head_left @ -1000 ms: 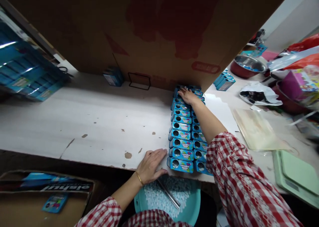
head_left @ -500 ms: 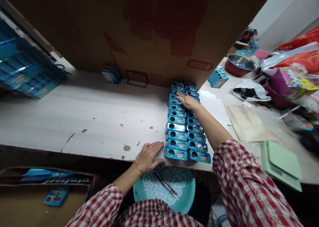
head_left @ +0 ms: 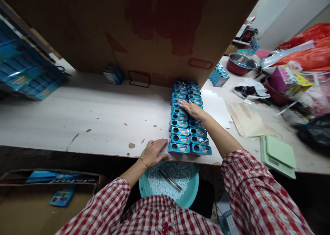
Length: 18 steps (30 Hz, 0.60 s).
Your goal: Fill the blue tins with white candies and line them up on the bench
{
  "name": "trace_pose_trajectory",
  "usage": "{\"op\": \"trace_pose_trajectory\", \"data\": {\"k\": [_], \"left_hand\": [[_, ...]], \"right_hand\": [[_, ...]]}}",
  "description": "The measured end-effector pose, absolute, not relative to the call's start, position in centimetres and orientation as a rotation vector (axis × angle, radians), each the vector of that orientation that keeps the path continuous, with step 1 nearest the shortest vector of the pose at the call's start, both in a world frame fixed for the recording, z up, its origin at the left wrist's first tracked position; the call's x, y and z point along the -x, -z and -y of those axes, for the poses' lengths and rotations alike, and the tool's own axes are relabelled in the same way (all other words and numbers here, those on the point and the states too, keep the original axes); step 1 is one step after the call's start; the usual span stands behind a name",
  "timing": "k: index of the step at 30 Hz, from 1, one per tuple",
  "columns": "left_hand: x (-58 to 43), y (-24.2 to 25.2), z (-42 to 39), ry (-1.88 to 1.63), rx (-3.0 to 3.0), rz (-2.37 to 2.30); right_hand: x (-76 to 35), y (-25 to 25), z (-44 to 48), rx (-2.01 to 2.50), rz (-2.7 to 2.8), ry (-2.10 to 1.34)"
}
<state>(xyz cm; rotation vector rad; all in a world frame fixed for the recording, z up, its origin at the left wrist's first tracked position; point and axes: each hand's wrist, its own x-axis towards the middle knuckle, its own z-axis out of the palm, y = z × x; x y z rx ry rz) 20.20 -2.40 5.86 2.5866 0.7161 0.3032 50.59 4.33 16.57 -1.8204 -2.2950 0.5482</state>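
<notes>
Two rows of small blue boxes (head_left: 183, 122) with round holes run from the table's front edge back to a big cardboard box (head_left: 144, 29). My right hand (head_left: 192, 108) lies flat and open on the middle of the rows. At the table's front edge, just left of the nearest box, my left hand (head_left: 154, 152) rests flat with fingers stretched out. Below it, on my lap, a teal bowl (head_left: 192, 193) holds small white pellets and a metal scoop (head_left: 170, 180).
The worn white table (head_left: 90, 125) stretches left. At the right lie a pale green scale (head_left: 279, 154), a plastic sheet (head_left: 244, 120), a red metal bowl (head_left: 238, 63), more blue boxes (head_left: 218, 77) and bags. A cardboard carton (head_left: 38, 197) sits low left.
My right hand has slid along the rows from the far end toward me. The left hand stays at the table edge. The view has shifted.
</notes>
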Motion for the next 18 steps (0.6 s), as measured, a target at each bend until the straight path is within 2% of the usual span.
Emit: {"op": "trace_pose_trajectory", "data": {"k": [18], "left_hand": [[-20.5, -5.4, 2.1, -0.346, -2.599, -0.740]], "right_hand": [[-46.7, -17.3, 4.2, 1.704, 2.373, -0.564]]}}
